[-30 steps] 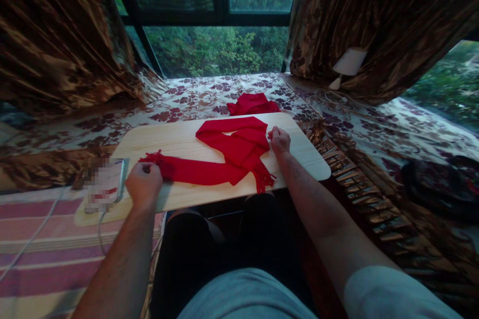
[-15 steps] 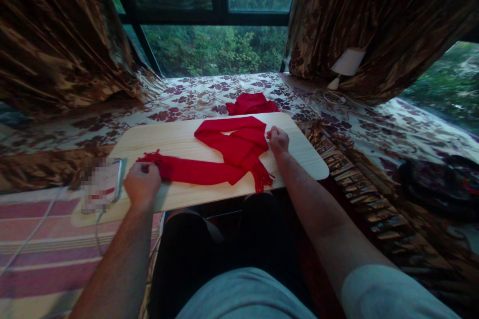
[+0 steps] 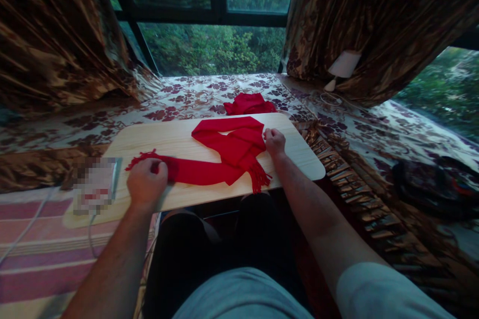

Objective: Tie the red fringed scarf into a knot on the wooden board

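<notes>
A long red scarf (image 3: 220,152) with fringed ends lies crumpled across a light wooden board (image 3: 179,142) over my lap. My left hand (image 3: 146,183) is closed on the scarf near its left fringed end, at the board's front left. My right hand (image 3: 275,141) is closed in a pinch on the scarf's right edge, where the cloth is folded over itself. One fringed end hangs near the board's front edge between my hands.
A second red cloth (image 3: 249,103) lies bunched behind the board on the flowered bedding. A phone-like device (image 3: 98,184) with a cable sits at the board's left end. A small white lamp (image 3: 341,67) stands back right. Brown patterned curtains frame the windows.
My left hand has shifted slightly right along the scarf's left end, so more fringe shows to its left. My right hand stays gripping the scarf's right edge.
</notes>
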A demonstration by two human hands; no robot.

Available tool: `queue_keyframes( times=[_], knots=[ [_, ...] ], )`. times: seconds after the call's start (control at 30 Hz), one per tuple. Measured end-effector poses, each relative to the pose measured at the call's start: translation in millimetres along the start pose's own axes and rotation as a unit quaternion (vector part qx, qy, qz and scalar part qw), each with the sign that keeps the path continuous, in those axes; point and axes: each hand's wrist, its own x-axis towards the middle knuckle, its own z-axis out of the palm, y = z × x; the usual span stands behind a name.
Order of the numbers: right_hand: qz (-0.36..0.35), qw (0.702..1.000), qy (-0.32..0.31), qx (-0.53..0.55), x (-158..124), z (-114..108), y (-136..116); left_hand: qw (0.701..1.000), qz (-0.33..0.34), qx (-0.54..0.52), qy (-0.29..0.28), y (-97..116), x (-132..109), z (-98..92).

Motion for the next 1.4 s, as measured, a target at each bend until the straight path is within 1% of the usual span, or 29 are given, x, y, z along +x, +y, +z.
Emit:
queue_keyframes(
  times=[0.07, 0.1, 0.2, 0.27, 0.3, 0.37, 0.47, 0.53, 0.6, 0.7, 0.83, 0.9, 1.2, 1.3, 1.4],
  knots=[
    [-0.024, 0.999, 0.000, -0.020, -4.5, -2.0, -6.5, 0.998, 0.069, 0.000, -0.014, 4.1, -2.2, 0.4],
    [-0.036, 0.999, 0.000, -0.029, -7.2, -3.0, -10.1, 0.996, 0.089, -0.003, -0.020, 5.2, -2.8, 0.7],
    [-0.075, 0.996, -0.007, -0.054, -16.8, -7.0, -22.4, 0.993, 0.110, -0.010, -0.032, 4.6, -3.1, 1.9],
    [-0.110, 0.991, -0.028, -0.074, -24.8, -10.6, -31.6, 0.993, 0.111, -0.011, -0.042, 2.9, -2.8, 2.9],
    [-0.133, 0.987, -0.048, -0.081, -29.2, -12.5, -36.4, 0.993, 0.111, -0.011, -0.047, 2.3, -2.7, 3.3],
    [-0.196, 0.970, -0.114, -0.084, -38.7, -16.2, -45.9, 0.992, 0.111, -0.014, -0.051, 1.7, -2.6, 4.0],
    [-0.292, 0.924, -0.234, -0.080, -51.8, -18.9, -57.6, 0.993, 0.112, -0.012, -0.046, 1.4, -2.6, 5.2],
    [-0.316, 0.900, -0.286, -0.088, -58.0, -17.9, -62.3, 0.993, 0.112, -0.007, -0.043, 1.0, -2.3, 6.1],
    [-0.312, 0.893, -0.307, -0.102, -61.8, -14.6, -64.0, 0.993, 0.113, -0.003, -0.044, 0.7, -1.8, 6.7],
    [-0.309, 0.894, -0.307, -0.105, -65.4, -6.8, -60.6, 0.992, 0.110, -0.001, -0.054, 1.5, -1.0, 6.5],
    [-0.291, 0.919, -0.260, -0.051, -68.9, 3.3, -48.5, 0.993, 0.092, 0.002, -0.074, 3.9, -0.2, 5.0],
    [-0.277, 0.928, -0.247, -0.024, -69.2, 6.2, -43.1, 0.993, 0.090, 0.003, -0.079, 4.2, -0.1, 4.7],
    [-0.252, 0.937, -0.240, 0.012, -65.7, 8.4, -38.2, 0.992, 0.105, 0.009, -0.074, 0.1, 0.1, 8.5],
    [-0.239, 0.946, -0.217, 0.023, -65.5, 8.1, -38.4, 0.990, 0.117, 0.015, -0.076, 0.2, 1.0, 9.6],
    [-0.230, 0.956, -0.179, 0.035, -65.4, 7.1, -39.7, 0.988, 0.129, 0.014, -0.082, 0.3, 2.2, 10.1]
  ],
)
